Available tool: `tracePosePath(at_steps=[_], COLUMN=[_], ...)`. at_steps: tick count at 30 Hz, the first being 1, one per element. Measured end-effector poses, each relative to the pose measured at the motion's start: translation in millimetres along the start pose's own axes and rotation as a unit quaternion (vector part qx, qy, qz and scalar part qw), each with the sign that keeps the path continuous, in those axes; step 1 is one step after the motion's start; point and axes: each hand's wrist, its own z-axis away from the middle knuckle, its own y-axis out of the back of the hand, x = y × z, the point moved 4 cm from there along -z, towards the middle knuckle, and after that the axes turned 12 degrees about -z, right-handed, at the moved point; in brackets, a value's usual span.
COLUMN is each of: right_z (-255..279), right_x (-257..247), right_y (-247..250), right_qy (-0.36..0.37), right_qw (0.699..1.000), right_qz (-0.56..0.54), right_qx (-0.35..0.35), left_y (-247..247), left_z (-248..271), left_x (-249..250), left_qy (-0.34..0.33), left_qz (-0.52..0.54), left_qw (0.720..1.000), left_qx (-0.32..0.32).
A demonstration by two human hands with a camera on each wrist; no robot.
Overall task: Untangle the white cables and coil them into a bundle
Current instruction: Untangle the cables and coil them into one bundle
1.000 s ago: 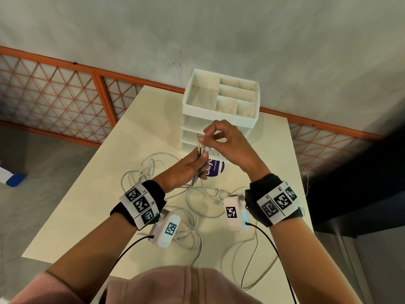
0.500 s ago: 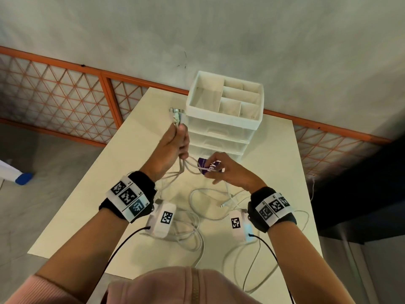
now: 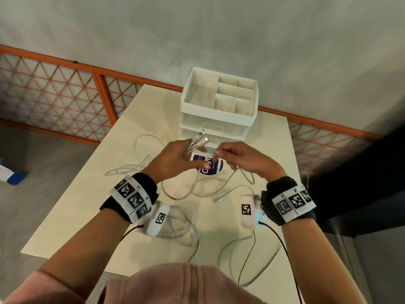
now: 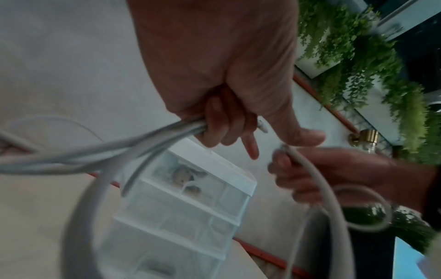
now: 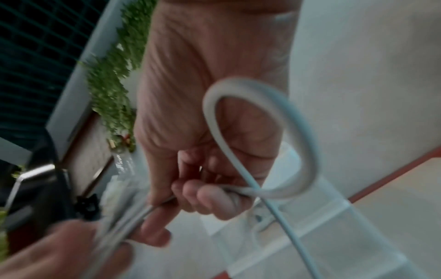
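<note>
Left hand [image 4: 214, 66] grips several cables [image 4: 133, 145] in curled fingers, index finger pointing down. Strands run left, blurred; one loops down in the foreground. Right hand [image 4: 334, 169] pinches one cable at right. Drawer unit [image 4: 190, 217] stands on table [image 4: 35, 217] below. Plants [image 4: 369, 66] at right.

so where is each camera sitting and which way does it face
Head: worn on the head, looks down at the table; shows both forearms, left hand and right hand.
Left wrist: looks along the left hand gripping the cables.
Right wrist: looks along the right hand pinching a cable loop.
All three show the organizer.
</note>
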Motion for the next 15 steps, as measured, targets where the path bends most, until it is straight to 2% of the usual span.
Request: tracePosePath(at_steps=[2, 4, 7, 11, 13, 15], right_z=[-4, -3, 2, 14, 19, 24], right_x=[-11, -6, 28, 78, 92, 97], right_y=[-5, -2, 16, 44, 51, 56], right_qy=[0.021, 0.015, -0.05, -0.151, -0.18, -0.184], right_qw=[1.0, 0.999, 0.998, 0.981, 0.974, 0.974], right_qz=[-0.016, -0.03, -0.007, 0.1, 0.118, 0.085], right_qx=[0.014, 0.018, 0.029, 0.074, 0.078, 0.098], left_y=[-7, -2, 23, 51, 63, 70], left_z=[-1, -1, 0, 7, 10, 9], left_x=[5, 2, -13, -33, -47, -66], left_qy=[-0.009, -0.01, 0.012, 0.044, 0.07, 0.118], left_qz=[-0.005, -0.032, -0.047, -0.075, -0.068, -0.083], left_qw=[1.0, 0.999, 0.988, 0.954, 0.94, 0.932], left_qx=[0.002, 0.038, 0.149, 0.287, 0.326, 0.332])
